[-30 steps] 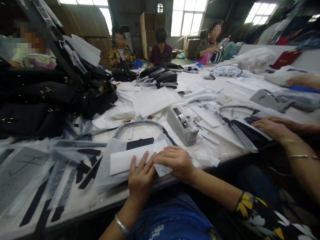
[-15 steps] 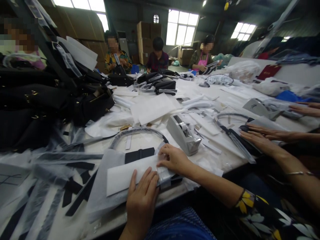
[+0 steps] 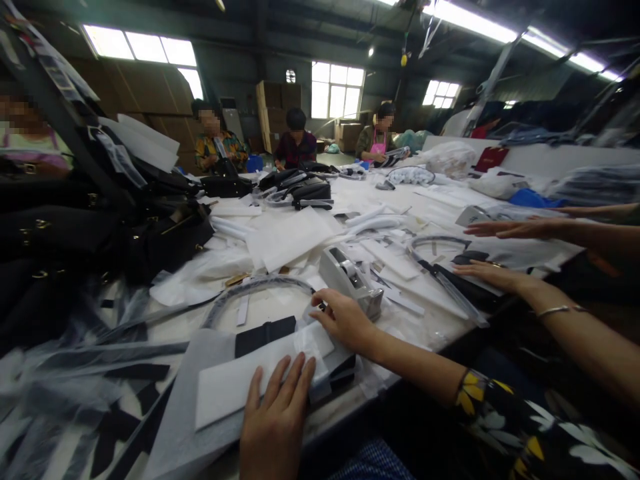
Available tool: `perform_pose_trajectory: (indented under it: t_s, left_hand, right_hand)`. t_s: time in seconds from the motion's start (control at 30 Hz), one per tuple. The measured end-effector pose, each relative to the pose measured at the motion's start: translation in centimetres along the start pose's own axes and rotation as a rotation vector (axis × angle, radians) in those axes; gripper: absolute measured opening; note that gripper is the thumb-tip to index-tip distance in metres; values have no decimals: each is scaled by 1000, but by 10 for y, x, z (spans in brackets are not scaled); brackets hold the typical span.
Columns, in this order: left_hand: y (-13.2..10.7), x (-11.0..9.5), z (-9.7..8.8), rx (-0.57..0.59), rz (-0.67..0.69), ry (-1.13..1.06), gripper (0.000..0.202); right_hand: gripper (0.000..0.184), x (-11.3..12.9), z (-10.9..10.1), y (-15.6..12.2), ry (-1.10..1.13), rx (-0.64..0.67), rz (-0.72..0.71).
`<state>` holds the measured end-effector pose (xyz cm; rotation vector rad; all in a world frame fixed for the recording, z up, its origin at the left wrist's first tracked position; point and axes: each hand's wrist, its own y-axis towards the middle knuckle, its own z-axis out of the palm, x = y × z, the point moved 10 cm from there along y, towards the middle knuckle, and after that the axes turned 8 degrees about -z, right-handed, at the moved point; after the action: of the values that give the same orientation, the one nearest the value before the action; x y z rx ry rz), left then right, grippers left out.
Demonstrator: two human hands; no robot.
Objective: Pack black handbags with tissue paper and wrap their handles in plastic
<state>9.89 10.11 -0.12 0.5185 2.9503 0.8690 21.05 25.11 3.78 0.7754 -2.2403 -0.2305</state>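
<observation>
My left hand lies with fingers spread on a white foam sheet, pressing it on a black bag near the table's front edge. Translucent white paper spreads out from under the sheet to the left. A clear plastic piece overlaps the sheet beyond my left fingertips. My right hand has its thumb and fingers curled together at the lower right end of the plastic-wrapped handle; what they hold, if anything, is hidden. Just behind that hand stands a grey tape dispenser.
A neighbour's hands work at the right over another black bag. Black bags pile up on the left, beside plastic-wrapped strips. White sheets cover the middle. Several people sit across the table.
My right hand has moved up from the sheet's edge to the handle's end. My left hand stays on the sheet. The neighbour's hands have come apart, and the camera has tilted up.
</observation>
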Motion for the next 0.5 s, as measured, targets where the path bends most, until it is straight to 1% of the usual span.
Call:
perform_pose_trajectory:
  t_s: [0.07, 0.13, 0.17, 0.2, 0.27, 0.33, 0.43, 0.5]
  left_hand:
    - [0, -1, 0, -27, 7, 6, 54]
    - [1, 1, 0, -58, -5, -6, 55]
    - [1, 1, -1, -75, -6, -15, 56]
    - [1, 2, -1, -95, 1, -22, 56]
    - [1, 2, 0, -128, 18, -27, 55]
    - [0, 4, 2, -154, 34, -22, 54]
    - [-3, 6, 7, -166, 43, -17, 56]
    - [-5, 8, 11, -171, 45, -27, 62]
  right_hand:
    - [17, -21, -40, -2, -48, -76, 83]
    - [22, -52, -73, -6, -84, -91, 228]
    - [22, -67, -84, -7, -83, -64, 298]
    - [23, -81, -89, -7, -67, -22, 357]
    - [30, -101, -90, -6, -1, 59, 446]
    - [37, -113, -79, -5, 97, 132, 531]
    - [36, -121, -61, -3, 247, 192, 635]
    - [34, -124, -55, -2, 331, 212, 695]
